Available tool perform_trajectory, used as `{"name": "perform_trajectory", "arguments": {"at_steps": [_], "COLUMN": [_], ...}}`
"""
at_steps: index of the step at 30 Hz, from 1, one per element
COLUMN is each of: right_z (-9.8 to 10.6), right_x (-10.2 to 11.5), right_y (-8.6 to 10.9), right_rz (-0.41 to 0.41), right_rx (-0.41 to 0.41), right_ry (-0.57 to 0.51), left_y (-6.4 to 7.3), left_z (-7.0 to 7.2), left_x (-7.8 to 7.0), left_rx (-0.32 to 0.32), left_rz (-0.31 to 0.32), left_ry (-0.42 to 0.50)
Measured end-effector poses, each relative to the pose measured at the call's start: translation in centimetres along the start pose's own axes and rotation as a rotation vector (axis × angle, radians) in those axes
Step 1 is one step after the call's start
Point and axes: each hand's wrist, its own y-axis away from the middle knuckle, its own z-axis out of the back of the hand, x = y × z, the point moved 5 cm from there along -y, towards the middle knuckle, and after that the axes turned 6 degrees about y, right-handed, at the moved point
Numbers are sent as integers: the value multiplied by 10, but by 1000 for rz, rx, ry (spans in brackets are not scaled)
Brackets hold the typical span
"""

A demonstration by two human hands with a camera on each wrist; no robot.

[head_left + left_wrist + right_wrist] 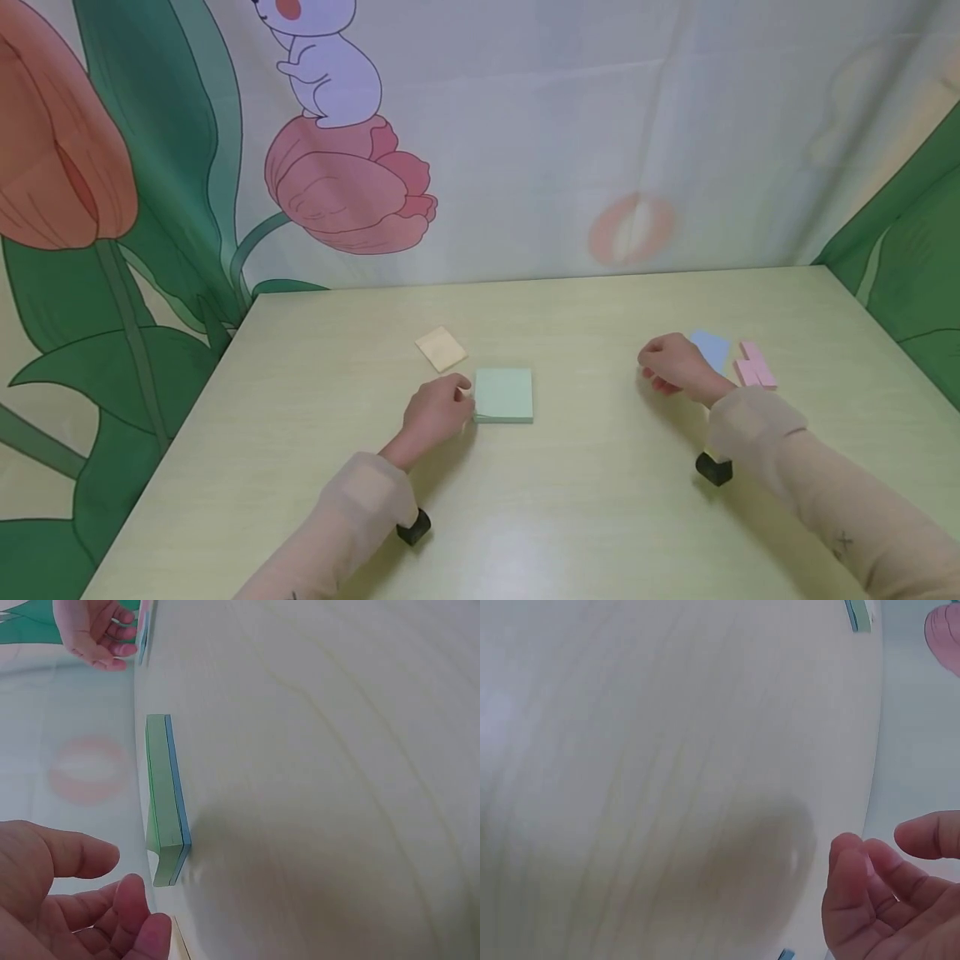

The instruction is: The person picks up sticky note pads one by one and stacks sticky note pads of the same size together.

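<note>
A thick square pad of sticky notes [504, 395], pale green on top, lies mid-table. The left wrist view shows a blue layer beneath its green block [166, 791], with a top sheet lifted slightly at the near corner. Right at the pad's left edge is my left hand [440, 408], its thumb and fingers loosely bent and apart, holding nothing. My right hand [675, 362] is over the table to the right, just left of a blue sticky note [711, 350]. Its fingers [847, 889] curl loosely with a gap to the thumb, and nothing is between them.
Behind the left hand lies a pale yellow sticky note [441, 348]. Small pink sticky-note strips [756, 367] lie beyond the right wrist. A printed curtain [525, 150] hangs along the table's [585, 517] back edge.
</note>
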Motion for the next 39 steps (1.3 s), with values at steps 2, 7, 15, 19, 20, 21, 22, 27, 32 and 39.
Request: {"name": "perform_trajectory", "arguments": {"at_steps": [2,7,15,19,20,21,22,27,32,39], "right_z": [5,16,32,39,41,42,43,47,48,48], "right_x": [-3,-13,-25,-27,-28,-29,-30,-34,-37,-39], "right_y": [0,-4,-12,-12,-12,-12,-12,-15,-17,-20], "right_rz": [-20,-48,-48,-61,-63,-63,-65,-67,-85,-101], "right_rx": [-15,-56,-134,-154,-157,-157,-158,-150,-150,-174], "right_ry": [-11,-16,110,198,213,218,219,191,212,260], "left_y": [0,0,0,0,0,0,0,0,-1,-2], "left_z": [1,1,-2,-3,-3,-3,-3,-5,-5,-6], "left_x": [-1,-5,-12,-13,-14,-14,-14,-13,-12,-10], "left_rx": [-16,-45,-67,-68,-69,-70,-70,-61,-56,-55], "left_rz": [-2,-45,-90,-101,-103,-106,-107,-107,-106,-100], "left_ry": [1,22,67,72,74,75,78,90,106,116]}}
